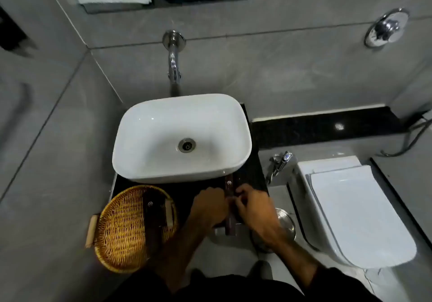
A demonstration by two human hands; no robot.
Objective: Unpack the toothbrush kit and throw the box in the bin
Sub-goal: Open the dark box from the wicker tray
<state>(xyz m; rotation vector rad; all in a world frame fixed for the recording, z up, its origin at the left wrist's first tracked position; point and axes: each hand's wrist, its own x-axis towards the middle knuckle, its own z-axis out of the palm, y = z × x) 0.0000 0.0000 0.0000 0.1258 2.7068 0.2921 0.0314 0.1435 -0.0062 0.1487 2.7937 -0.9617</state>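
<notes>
A long, dark brown toothbrush kit box with a small white logo lies on the black counter just in front of the sink. Both hands are on it. My left hand grips its left side. My right hand pinches it from the right, fingers curled at its middle. The box's near end sticks out past the counter's edge. A steel bin with a round lid stands on the floor below, partly hidden by my right forearm.
A white basin fills the counter under a wall tap. A wicker basket at the counter's left holds more dark boxes. A toilet with shut lid stands at the right, a jet spray beside it.
</notes>
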